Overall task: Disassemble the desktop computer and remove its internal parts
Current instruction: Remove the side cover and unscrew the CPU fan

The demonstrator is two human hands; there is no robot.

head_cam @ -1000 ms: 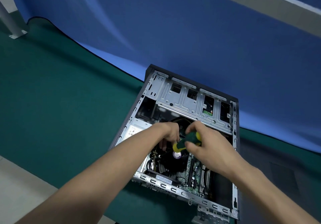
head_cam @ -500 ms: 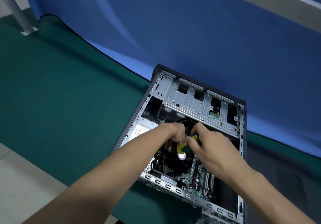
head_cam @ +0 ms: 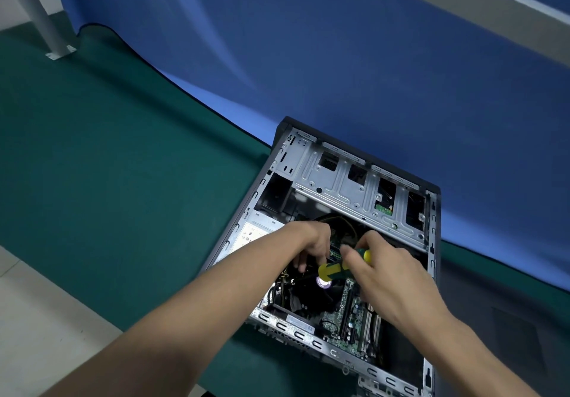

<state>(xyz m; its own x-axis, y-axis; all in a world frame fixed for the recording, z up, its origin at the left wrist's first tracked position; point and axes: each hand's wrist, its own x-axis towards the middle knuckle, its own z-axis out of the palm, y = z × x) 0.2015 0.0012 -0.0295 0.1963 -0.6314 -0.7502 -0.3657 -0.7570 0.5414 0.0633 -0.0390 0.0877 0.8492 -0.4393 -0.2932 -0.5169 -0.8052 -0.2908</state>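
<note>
inside open computer case [head_cam: 364, 187], right hand [head_cam: 388, 276] gripping screwdriver [head_cam: 336, 268], left hand [head_cam: 314, 242] just beside

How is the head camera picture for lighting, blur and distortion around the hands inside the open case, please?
Head view: soft, even lighting without harsh glare; the wide lens bows the grey beam; the computer case stays sharp; the right hand on the screwdriver and the left hand look slightly soft, shading the boards beneath.
</note>
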